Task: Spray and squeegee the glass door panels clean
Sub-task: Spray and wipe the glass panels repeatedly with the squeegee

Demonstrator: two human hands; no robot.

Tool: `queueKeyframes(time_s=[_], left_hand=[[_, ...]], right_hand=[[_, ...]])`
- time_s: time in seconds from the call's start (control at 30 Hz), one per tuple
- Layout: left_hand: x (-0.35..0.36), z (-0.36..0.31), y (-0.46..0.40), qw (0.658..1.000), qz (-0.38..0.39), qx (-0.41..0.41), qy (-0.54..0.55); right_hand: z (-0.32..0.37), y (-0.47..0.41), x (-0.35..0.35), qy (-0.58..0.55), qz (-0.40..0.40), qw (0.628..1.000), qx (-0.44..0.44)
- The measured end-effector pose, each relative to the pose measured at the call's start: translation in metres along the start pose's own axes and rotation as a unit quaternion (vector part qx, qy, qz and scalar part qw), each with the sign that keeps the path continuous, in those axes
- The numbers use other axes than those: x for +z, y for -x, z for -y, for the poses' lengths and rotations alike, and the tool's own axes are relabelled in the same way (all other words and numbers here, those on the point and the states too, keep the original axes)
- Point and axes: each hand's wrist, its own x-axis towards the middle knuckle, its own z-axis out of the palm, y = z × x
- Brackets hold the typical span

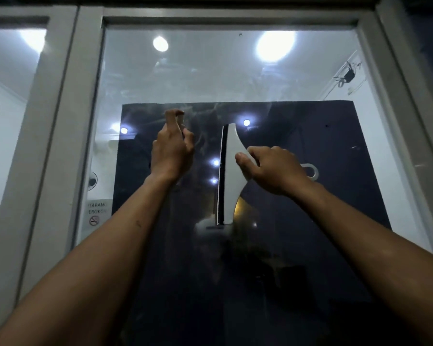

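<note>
Both bare forearms are raised upward and forward, converging toward the middle of the view, wrists held roughly level with each other. The left hand (171, 152) is seen from the back, fingers curled around a small object that is mostly hidden, index finger hooked over its top. The right hand (273, 168) is turned palm-forward with the wrist bent inward, thumb and curled fingers gripped on the handle of a white flat plastic squeegee with a black rubber blade (229, 176), held with the blade vertical.

Bare forearms (105, 265), no sleeves or gloves.
</note>
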Motion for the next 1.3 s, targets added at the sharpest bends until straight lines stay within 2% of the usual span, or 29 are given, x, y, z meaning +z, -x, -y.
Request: queueKeyframes(time_s=[0.17, 0.3, 0.43, 0.6, 0.73, 0.93, 1.03, 1.2, 1.3], left_hand=[[-0.004, 0.013, -0.003, 1.0, -0.009, -0.009, -0.024], [-0.009, 0.012, -0.005, 0.999, -0.032, -0.017, -0.004], [-0.014, 0.015, -0.006, 0.999, -0.049, 0.012, 0.002], [-0.016, 0.014, 0.005, 0.998, -0.056, -0.001, -0.007], [-0.013, 0.008, 0.018, 0.999, -0.044, 0.015, -0.015], [-0.011, 0.005, 0.023, 0.999, -0.044, 0.018, -0.003], [-0.013, 0.004, 0.025, 0.999, -0.037, 0.026, -0.01], [-0.016, 0.007, 0.027, 0.999, -0.038, 0.023, -0.007], [-0.011, 0.006, 0.028, 0.999, -0.026, 0.026, 0.002]], right_hand=[[0.012, -0.008, 0.006, 0.017, 0.005, 1.0, 0.003], [0.027, -0.015, 0.013, 0.02, 0.007, 0.999, -0.023], [0.065, -0.04, 0.022, 0.031, 0.011, 0.997, -0.067], [0.097, -0.074, 0.035, 0.126, 0.05, 0.983, -0.12], [0.068, -0.074, 0.024, 0.151, 0.086, 0.981, -0.092], [-0.031, -0.053, -0.021, 0.179, 0.11, 0.978, -0.008], [-0.034, -0.055, -0.028, 0.184, 0.095, 0.978, -0.009], [-0.003, -0.071, -0.012, 0.189, 0.076, 0.978, -0.04], [-0.015, -0.066, -0.014, 0.186, 0.087, 0.978, -0.019]])
